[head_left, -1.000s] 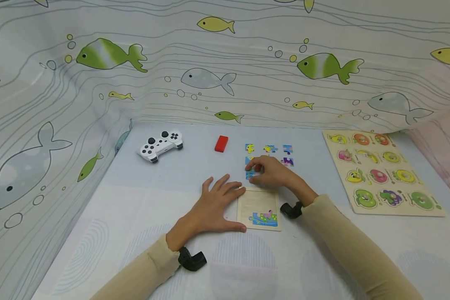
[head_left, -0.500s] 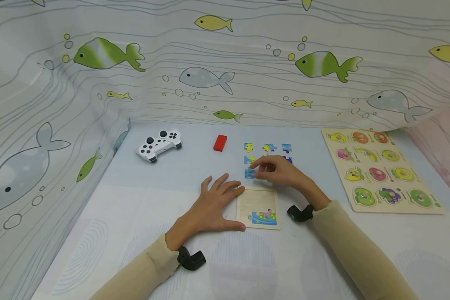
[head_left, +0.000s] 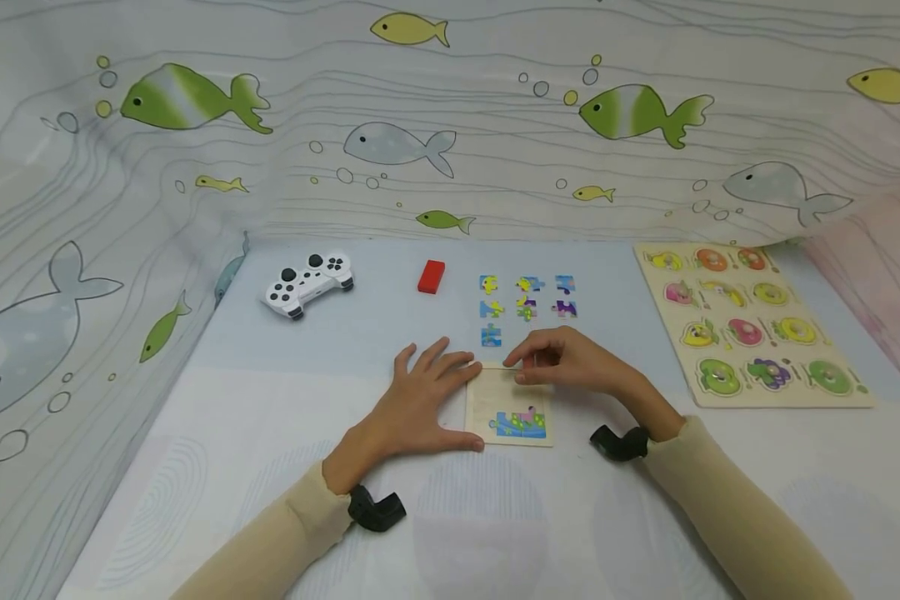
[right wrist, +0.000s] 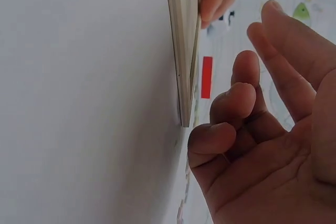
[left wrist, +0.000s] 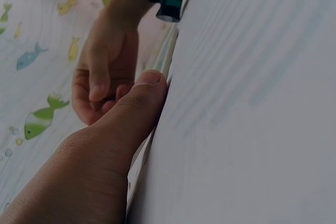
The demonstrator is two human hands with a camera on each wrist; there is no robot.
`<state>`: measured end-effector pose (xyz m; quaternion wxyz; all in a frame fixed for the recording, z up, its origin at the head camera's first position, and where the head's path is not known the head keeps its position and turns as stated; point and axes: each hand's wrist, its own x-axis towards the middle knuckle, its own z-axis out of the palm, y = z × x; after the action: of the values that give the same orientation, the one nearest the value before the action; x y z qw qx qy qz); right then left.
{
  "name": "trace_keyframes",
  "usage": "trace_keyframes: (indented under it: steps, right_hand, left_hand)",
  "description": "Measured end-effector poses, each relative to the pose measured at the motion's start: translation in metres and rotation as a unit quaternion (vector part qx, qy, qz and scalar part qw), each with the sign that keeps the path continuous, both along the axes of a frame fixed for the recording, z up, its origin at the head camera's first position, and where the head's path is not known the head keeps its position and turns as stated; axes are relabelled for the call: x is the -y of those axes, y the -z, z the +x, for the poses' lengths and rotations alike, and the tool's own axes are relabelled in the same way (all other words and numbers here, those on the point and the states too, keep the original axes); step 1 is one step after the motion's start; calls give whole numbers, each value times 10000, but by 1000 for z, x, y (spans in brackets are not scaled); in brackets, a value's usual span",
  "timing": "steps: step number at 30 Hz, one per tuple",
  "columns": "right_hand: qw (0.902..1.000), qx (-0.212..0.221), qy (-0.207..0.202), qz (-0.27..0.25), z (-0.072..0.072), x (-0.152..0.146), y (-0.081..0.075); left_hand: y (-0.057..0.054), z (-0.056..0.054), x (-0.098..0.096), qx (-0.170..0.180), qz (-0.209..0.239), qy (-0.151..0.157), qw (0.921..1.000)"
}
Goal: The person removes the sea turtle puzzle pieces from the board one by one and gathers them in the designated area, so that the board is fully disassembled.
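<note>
My left hand (head_left: 424,404) lies spread beside the wooden puzzle tray (head_left: 507,385), fingertips at its upper left corner and thumb at its lower left edge. Joined jigsaw pieces (head_left: 519,423) with a blue, green and pink picture sit at the tray's lower right. Over the tray's upper right edge hovers my right hand (head_left: 562,360), fingers loosely bent. In the right wrist view no piece shows between the thumb and fingers (right wrist: 244,69). Just behind the tray, several loose jigsaw pieces (head_left: 527,309) lie in rows, the nearest being a blue piece (head_left: 491,335).
A white game controller (head_left: 309,285) lies at the back left, with a red block (head_left: 431,277) to its right. On the right is a large wooden fruit puzzle board (head_left: 757,398). Fish-patterned cloth (head_left: 510,179) rises behind the table.
My right hand has drawn back from the loose pieces toward the tray's upper right edge, uncovering them. The left hand stays in place at the tray. The head view has tilted slightly.
</note>
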<state>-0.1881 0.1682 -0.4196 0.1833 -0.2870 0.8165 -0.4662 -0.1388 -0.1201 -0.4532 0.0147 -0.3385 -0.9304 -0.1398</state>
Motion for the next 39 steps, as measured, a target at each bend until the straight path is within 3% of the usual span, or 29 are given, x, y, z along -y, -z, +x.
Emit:
trace_keyframes:
  steps: [12, 24, 39]
  right_hand:
    - [9979, -396, -441, 256, 14, 4, -2]
    - [9942, -341, -775, 667, 23, 11, -7]
    - [9829, -757, -1050, 1311, 32, 15, -13]
  left_hand:
    - [0, -2, 0, -104, 28, 29, 9999]
    - [0, -1, 0, -64, 174, 74, 9998]
    - [2, -2, 0, -137, 71, 57, 9999]
